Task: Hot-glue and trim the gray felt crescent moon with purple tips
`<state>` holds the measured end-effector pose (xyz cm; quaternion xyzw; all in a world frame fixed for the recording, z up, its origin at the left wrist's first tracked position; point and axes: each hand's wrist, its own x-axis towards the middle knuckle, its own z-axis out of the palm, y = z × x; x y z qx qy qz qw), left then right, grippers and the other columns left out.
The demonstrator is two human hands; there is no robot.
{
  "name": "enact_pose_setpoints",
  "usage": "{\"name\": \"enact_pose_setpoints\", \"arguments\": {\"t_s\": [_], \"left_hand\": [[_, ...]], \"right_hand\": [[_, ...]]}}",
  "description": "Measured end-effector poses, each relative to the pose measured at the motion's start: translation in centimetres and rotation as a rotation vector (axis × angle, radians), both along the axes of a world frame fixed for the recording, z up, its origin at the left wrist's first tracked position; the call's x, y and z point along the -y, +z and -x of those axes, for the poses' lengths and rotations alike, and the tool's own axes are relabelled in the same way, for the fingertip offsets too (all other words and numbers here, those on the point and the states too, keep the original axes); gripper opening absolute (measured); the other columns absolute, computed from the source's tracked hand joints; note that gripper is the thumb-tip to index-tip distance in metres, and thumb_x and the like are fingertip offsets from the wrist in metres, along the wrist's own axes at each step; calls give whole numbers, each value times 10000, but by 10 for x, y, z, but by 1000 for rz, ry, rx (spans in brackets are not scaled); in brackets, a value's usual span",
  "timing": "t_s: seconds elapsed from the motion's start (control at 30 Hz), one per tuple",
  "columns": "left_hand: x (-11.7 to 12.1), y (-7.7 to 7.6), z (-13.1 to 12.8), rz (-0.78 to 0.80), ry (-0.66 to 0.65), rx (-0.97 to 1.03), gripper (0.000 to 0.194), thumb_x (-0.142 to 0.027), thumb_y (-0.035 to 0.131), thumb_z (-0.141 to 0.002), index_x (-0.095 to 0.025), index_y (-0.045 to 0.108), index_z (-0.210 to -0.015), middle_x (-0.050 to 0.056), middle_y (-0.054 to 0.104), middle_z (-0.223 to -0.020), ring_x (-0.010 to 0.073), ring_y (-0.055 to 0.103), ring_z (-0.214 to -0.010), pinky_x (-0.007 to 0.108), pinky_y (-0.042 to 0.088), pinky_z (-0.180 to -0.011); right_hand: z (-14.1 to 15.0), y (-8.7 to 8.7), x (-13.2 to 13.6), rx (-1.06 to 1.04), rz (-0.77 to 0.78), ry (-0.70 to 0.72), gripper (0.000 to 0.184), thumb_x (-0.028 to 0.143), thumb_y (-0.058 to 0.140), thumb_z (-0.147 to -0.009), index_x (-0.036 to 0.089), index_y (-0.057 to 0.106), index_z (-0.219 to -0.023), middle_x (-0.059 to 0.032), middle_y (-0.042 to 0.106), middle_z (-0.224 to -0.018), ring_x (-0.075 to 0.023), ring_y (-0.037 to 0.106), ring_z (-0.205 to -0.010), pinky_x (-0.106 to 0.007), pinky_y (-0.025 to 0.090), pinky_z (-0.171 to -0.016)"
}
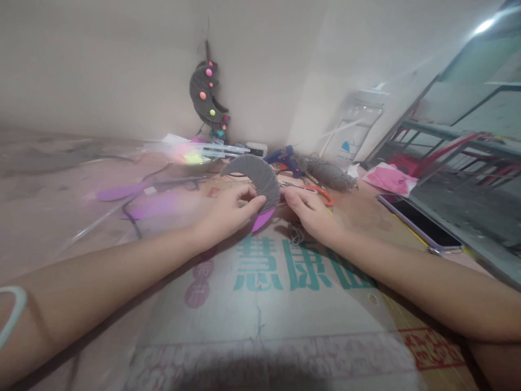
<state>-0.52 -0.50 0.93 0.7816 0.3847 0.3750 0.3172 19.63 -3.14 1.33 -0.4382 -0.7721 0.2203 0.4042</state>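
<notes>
My left hand (232, 209) pinches a crescent shape (256, 176) wrapped in grey yarn, with its bare purple tip (262, 220) showing below my thumb. The crescent stands upright on a printed sack (285, 293) spread over the floor. My right hand (305, 209) is closed at the crescent's lower end, fingers curled together around something too small to make out, probably the yarn. A loose grey yarn tangle (296, 234) lies just under that hand.
Behind my hands lie orange-handled scissors (321, 193), a blue glue gun (285, 159), a grey yarn skein (325, 171), glue sticks (223, 149) and purple cut-outs (122, 191). A finished grey crescent with pompoms (207, 95) hangs on the wall. A phone (419, 221) lies right.
</notes>
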Motion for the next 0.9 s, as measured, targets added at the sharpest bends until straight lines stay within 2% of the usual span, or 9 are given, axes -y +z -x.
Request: {"name": "enact_pose_setpoints", "arguments": {"t_s": [0.17,0.23,0.4,0.63,0.77,0.9], "left_hand": [[-3,-3,0,1,31,54,304,-394,515,-898,-197,470,-671,-37,470,-654,132,468,-659,275,356,-644],[-4,-3,1,-3,56,60,317,-391,508,-904,-199,448,-659,-38,456,-647,131,454,-650,278,348,-639],[-7,-5,3,46,78,89,328,-426,512,-905,-199,452,-676,-41,428,-649,125,423,-629,280,323,-616],[-8,-6,3,43,80,85,327,-419,519,-902,-198,452,-670,-45,415,-648,124,409,-629,281,309,-617],[-8,-5,3,18,72,83,336,-420,510,-906,-201,448,-659,-42,418,-643,131,419,-634,284,316,-624],[-8,-5,3,2,72,65,335,-411,506,-906,-201,455,-650,-41,436,-647,132,429,-637,284,327,-635]], "right_hand": [[-3,-3,-3,-95,-37,-232,249,362,497,-948,197,679,-904,-23,631,-783,-178,575,-796,-314,443,-782],[-3,-3,-3,-114,-11,-268,203,336,534,-922,198,676,-878,-12,621,-741,-166,557,-737,-309,442,-744],[-1,0,-1,-145,39,-230,231,330,544,-912,191,570,-729,13,577,-700,-127,512,-656,-279,419,-686],[-4,-9,-7,-227,45,-109,33,183,505,-878,200,531,-866,21,560,-735,-134,553,-723,-283,427,-721],[-2,-8,-7,-200,18,-150,42,167,524,-855,205,535,-869,3,577,-821,-145,565,-787,-295,439,-759],[0,-2,-3,-121,-46,-239,38,222,571,-860,201,599,-874,-19,637,-881,-163,577,-827,-311,445,-796]]}}
